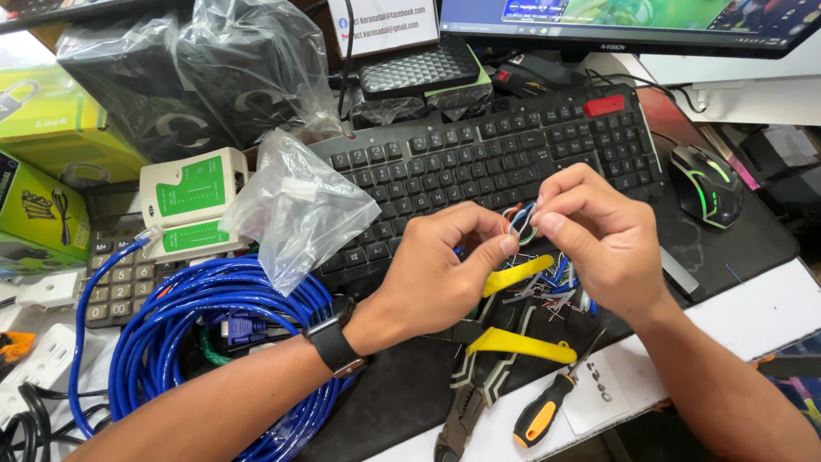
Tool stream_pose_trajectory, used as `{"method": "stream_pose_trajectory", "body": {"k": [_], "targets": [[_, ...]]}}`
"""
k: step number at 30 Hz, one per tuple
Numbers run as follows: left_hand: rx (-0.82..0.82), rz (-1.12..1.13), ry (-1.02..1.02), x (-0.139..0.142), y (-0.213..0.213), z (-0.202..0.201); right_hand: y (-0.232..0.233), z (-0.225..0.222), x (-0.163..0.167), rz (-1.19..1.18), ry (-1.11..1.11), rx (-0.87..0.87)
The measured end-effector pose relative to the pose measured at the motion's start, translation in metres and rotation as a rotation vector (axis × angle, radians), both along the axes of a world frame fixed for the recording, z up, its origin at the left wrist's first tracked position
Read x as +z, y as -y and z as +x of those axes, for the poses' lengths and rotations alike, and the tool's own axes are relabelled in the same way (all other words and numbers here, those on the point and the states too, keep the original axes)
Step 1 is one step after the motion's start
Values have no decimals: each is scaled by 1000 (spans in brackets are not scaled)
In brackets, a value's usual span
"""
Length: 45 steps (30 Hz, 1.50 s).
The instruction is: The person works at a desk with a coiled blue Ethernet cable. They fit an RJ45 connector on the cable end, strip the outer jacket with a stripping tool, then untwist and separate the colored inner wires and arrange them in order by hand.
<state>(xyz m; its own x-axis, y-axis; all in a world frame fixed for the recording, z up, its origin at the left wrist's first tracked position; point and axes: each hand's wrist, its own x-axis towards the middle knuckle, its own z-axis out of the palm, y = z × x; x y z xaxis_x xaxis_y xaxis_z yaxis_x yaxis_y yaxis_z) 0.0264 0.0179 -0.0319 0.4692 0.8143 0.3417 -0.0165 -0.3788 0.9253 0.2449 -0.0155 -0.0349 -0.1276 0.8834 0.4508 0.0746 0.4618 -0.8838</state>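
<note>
Coloured thin wires [520, 222], half hidden, were pinched by the left hand [436, 274] and right hand [599, 239]. Contents of the clear plastic bag [295, 210] stayed unreadable.

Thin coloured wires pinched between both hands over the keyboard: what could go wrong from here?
1. The thin coloured wires, held only by the fingertips of the left hand and right hand, might slip out of order.
2. Wire offcuts below could scatter into the keyboard.

Black wristwatch [332, 346], bare forearms
</note>
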Motion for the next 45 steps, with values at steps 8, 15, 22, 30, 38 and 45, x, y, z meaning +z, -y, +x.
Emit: {"method": "stream_pose_trajectory", "body": {"k": [8, 15, 22, 30, 38, 45], "targets": [[-34, 85, -17, 3, 2, -2, -13, 25, 6, -386, -155, 306], [-87, 23, -15, 3, -1, -3, -25, 30, 2, -691, -315, 533], [-170, 65, -62, 9, 4, -7, -29, 38, -2, -704, -266, 590], [-165, 73, -89, 11, 3, -7, -26, 32, 0, -556, -161, 505], [-34, 88, -87, 12, 3, -3, -13, 14, -4, -436, -317, 312], [-46, 114, -101, 13, 5, -2, -9, 10, -2, -443, -412, 338]]}}
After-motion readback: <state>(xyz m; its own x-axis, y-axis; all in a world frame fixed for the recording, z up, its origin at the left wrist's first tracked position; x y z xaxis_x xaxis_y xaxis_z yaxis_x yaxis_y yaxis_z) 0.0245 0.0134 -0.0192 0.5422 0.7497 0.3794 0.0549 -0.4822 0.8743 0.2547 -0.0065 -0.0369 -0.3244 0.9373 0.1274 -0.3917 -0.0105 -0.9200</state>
